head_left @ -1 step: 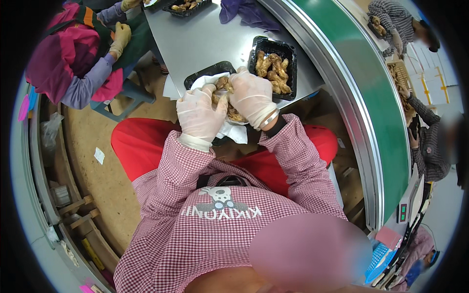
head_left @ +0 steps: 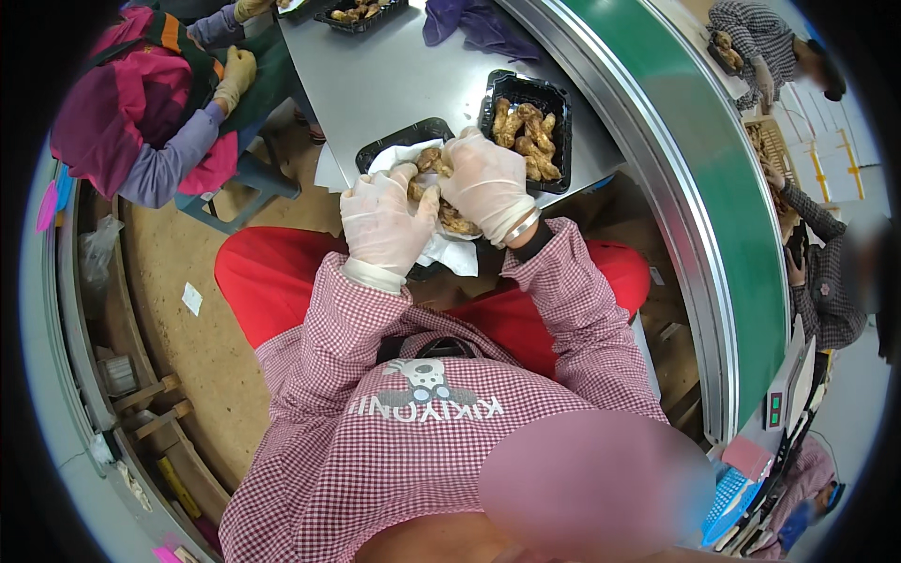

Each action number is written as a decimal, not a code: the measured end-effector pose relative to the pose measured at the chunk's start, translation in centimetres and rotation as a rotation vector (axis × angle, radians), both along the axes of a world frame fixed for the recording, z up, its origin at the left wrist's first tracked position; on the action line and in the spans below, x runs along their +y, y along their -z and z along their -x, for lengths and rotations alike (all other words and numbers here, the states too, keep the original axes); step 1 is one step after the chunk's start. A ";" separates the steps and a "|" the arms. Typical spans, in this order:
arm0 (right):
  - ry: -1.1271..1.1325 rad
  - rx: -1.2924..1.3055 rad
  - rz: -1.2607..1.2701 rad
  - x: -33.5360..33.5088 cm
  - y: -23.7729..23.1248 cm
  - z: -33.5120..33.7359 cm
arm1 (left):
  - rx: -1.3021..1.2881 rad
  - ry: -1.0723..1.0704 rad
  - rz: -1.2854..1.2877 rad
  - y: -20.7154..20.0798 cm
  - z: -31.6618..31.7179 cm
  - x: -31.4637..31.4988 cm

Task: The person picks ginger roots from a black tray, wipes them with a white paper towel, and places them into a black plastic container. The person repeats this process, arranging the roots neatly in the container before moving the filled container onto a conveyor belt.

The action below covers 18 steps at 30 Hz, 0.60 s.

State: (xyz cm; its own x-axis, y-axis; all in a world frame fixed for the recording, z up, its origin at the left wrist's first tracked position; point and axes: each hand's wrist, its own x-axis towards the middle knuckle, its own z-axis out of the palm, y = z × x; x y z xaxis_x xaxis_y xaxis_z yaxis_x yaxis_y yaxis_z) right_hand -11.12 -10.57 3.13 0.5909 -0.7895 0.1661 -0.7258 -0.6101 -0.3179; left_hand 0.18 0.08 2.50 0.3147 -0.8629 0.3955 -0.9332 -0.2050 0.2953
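The right hand (head_left: 488,178) has its gloved fingers bent and close together on a knobbly brown mushroom (head_left: 430,159); the left hand (head_left: 383,220) curls facing it, thumb raised beside the same cluster, though its fingertips are too hidden to tell whether it grips anything. Just below the fingers, more mushrooms (head_left: 458,222) lie on white paper (head_left: 454,257) in a black tray (head_left: 404,134), which seems to reach past the near edge of the metal tabletop (head_left: 375,80).

From here, a hard pinch could snap a stem or bruise a cap, and smooth gloves could let a piece slip. The loose paper hanging toward the lap could snag on a wrist and drag mushrooms out; pressing on the tray's overhanging side could tip it.

Just beside the right hand, a second black tray (head_left: 525,81) holds larger mushrooms, near enough for a forearm to knock. No label shows on either tray.

As for writing, the checked smock (head_left: 338,450) carries pale block letters, upside down in this view, beside a cartoon animal. Farther right, a scale's display (head_left: 774,409) glows, its digits too small to read. A white slip (head_left: 191,298) on the floor shows no legible print.
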 end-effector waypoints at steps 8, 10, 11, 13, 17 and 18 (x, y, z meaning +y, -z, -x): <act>0.186 -0.310 -0.018 -3.2 -3.2 4.0 | 0.173 0.025 -0.009 -0.2 -0.4 0.9; 0.224 -0.304 0.018 -4.7 -3.3 5.6 | 0.142 0.013 0.033 -0.6 0.3 0.6; 0.263 -0.289 -0.081 -4.9 -4.0 5.8 | 0.110 0.009 0.053 -1.1 0.6 0.4; 0.303 -0.298 -0.090 -6.3 -3.0 6.3 | 0.022 0.007 0.154 -0.5 0.7 -0.4; 0.306 -0.338 -0.096 -7.5 -1.6 7.1 | 0.110 0.128 0.126 2.5 -0.5 -1.8; 0.296 -0.377 -0.115 -7.8 -1.4 7.5 | 0.093 0.139 0.124 2.5 -0.7 -1.8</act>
